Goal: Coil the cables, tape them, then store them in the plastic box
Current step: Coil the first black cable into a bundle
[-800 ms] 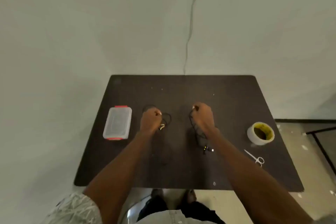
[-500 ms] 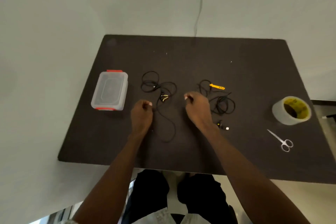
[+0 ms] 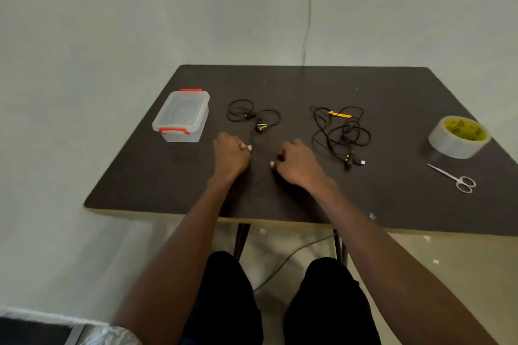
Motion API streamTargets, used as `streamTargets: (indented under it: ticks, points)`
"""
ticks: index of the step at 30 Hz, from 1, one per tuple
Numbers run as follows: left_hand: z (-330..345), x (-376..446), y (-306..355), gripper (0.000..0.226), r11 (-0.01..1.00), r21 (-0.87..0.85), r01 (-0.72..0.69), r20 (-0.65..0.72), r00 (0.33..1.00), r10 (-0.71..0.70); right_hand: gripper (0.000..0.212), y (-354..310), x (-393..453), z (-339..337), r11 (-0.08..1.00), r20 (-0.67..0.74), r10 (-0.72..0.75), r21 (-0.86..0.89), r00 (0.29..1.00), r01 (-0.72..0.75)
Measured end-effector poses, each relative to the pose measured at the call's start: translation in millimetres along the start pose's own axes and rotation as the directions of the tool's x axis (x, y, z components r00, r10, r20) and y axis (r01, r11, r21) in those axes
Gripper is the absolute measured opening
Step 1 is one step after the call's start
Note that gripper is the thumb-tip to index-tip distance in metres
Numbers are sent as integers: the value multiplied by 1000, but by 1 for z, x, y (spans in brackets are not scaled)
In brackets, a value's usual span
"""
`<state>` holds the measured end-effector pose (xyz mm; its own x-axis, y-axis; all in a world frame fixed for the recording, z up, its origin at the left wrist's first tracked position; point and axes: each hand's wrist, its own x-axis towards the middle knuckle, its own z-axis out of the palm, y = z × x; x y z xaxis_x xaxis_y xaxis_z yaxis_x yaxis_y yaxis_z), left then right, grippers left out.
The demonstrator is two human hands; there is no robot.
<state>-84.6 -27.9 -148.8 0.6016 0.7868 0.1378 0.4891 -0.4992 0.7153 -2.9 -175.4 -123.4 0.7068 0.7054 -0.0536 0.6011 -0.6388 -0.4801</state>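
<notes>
1. Two cables lie loose on the worktop (image 3: 392,199): the left cable (image 3: 253,116) and the right cable (image 3: 340,134), neither coiled nor taped.
2. My left hand (image 3: 231,152) and right hand (image 3: 297,161) each pinch a stretch of the left cable.
3. Tape roll (image 3: 458,137) and scissors (image 3: 454,178) wait untouched at right.
4. Plastic box (image 3: 182,115) sits at left, lid on; everything remains to do.

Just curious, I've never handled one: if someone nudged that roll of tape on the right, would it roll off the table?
Probably not. The tape roll lies flat on its side on the table, hole upward, so a push would likely make it slide. It looks thick and fairly full, so perhaps rather heavy for its size. Stood on edge, it could roll.
</notes>
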Motion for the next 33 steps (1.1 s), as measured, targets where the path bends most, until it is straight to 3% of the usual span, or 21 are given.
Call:
streamTargets:
  ticks: [2,5,7,10,11,14,16,19,20,22,24,26,28,30,33]
  points:
    - [-20,-27,7,16,935,-337,113,-14,992,-124,28,-1,-29,4,999,-41,-8,31,999,9]
    - [-59,-61,23,8,615,-775,149,-5,970,-242,25,-5,-50,-1,971,-77,70,232,995,-51]
    - [-87,-72,34,5,527,-840,126,68,990,-127,28,-16,-58,-11,920,-128,102,389,987,-44]
    - [-119,-73,51,7,576,-804,145,204,978,37,39,-40,-65,-25,870,-84,-39,487,996,76]
    - [-126,-72,56,8,531,-831,165,232,971,61,45,-50,-67,-29,847,-2,-122,521,993,105]
    - [-132,-63,64,11,269,-942,200,225,972,63,73,-69,-69,-30,671,209,-322,738,924,67]
    - [-131,-56,61,21,204,-965,163,178,982,58,71,-72,-66,-28,561,255,-384,828,887,5]
    - [-128,-43,50,22,320,-933,167,181,983,14,41,-68,-62,-25,531,239,-423,847,874,26]
    - [-130,-40,46,17,431,-886,168,179,984,-16,34,-66,-60,-28,509,206,-425,860,882,44]
    - [-139,-35,44,7,762,-633,136,142,988,-59,30,-63,-52,-46,452,101,-333,890,938,64]
    - [-147,-32,43,17,947,-309,83,164,986,-33,30,-57,-39,-73,477,-21,-195,872,981,114]
    - [-149,-32,47,23,974,-220,-48,271,956,108,32,-51,-26,-96,559,-14,-188,820,982,118]
    - [-145,-30,50,24,946,-269,-180,333,904,267,34,-51,-18,-109,633,109,-255,770,961,81]
    - [-141,-30,53,18,908,-387,-161,429,840,332,32,-51,-11,-117,669,146,-245,741,959,59]
    - [-146,-26,56,20,900,-430,-68,594,729,339,20,-46,2,-126,629,42,-126,776,991,47]
